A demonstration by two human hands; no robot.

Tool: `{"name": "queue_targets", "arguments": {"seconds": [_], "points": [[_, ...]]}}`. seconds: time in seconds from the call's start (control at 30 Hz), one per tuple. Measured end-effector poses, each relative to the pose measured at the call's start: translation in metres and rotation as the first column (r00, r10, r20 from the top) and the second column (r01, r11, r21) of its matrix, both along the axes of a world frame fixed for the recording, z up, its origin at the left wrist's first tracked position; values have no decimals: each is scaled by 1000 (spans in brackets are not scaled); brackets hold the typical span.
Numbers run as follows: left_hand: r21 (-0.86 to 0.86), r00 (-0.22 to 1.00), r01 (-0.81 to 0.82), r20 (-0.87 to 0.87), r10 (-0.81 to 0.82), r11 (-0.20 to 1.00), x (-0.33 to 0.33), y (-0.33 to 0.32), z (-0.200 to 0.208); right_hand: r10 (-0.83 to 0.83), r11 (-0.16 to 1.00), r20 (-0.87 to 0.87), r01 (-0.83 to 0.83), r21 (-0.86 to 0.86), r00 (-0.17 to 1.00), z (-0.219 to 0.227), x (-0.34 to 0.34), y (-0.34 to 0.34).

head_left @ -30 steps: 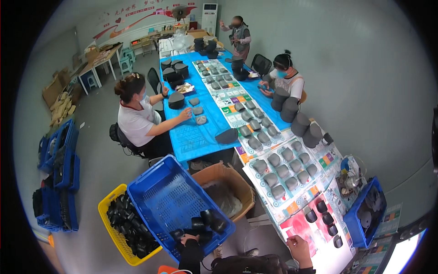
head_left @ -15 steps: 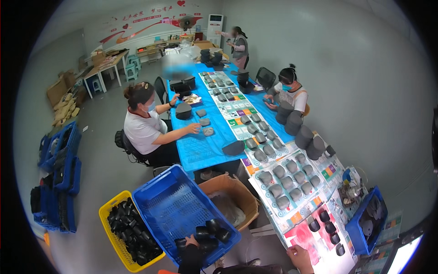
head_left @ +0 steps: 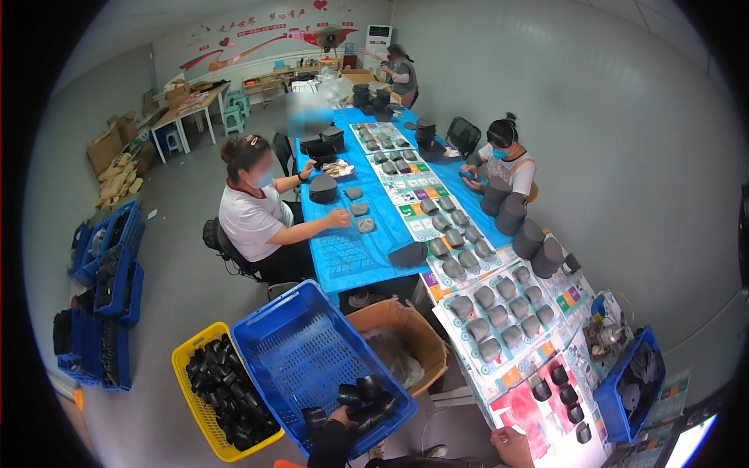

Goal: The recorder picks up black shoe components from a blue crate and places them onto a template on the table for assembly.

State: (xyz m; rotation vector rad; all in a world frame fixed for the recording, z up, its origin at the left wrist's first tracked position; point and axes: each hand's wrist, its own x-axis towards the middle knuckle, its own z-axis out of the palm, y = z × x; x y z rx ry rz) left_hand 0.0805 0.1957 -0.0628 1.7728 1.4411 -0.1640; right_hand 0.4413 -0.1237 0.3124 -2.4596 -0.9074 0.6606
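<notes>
Gripping was hard to read: left hand [head_left: 337, 421] reached into the blue crate [head_left: 292, 355] at 6 o'clock, fingers buried among black cup-shaped parts [head_left: 367, 394], closed or spread I could not tell. Right hand [head_left: 511, 444] rested at 5 o'clock on the table edge, fingers loosely curled on a printed sheet [head_left: 538, 413], holding nothing visible.

Black parts sat piled in the crate's near corner, touching the left hand. Yellow crate [head_left: 204, 425] at 7 o'clock, just beside the blue one, was full of the same black parts. Cardboard box [head_left: 425, 339] sat between blue crate and table. Small blue bin [head_left: 612, 405] stood at 4 o'clock.

Farther up, grey moulded pieces [head_left: 488, 324] lay in rows on the long table [head_left: 351, 257] under a blue cloth. Seated person in white shirt [head_left: 250, 222] at 10 o'clock touched a grey piece. Another seated person [head_left: 507, 160] at 1 o'clock; a third stood at 12.
</notes>
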Motion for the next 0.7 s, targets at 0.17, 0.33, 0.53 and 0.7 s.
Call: {"name": "queue_targets", "arguments": {"seconds": [0.17,0.33,0.53,0.7], "points": [[-133,960,225,-141,-243,965,27,5,22,-37,999,-15,37,-16,999,0,-5,-4],[-192,985,130,-87,-149,973,19,7,-11,28,999,0,-28,-42,1000,10,-14,3],[-158,904,285,-285,-320,945,35,7,-6,34,992,37,-29,-125,999,26,-27,8],[-136,952,302,-5,-306,943,15,9,-17,65,994,20,-63,-94,998,15,-23,8]]}}
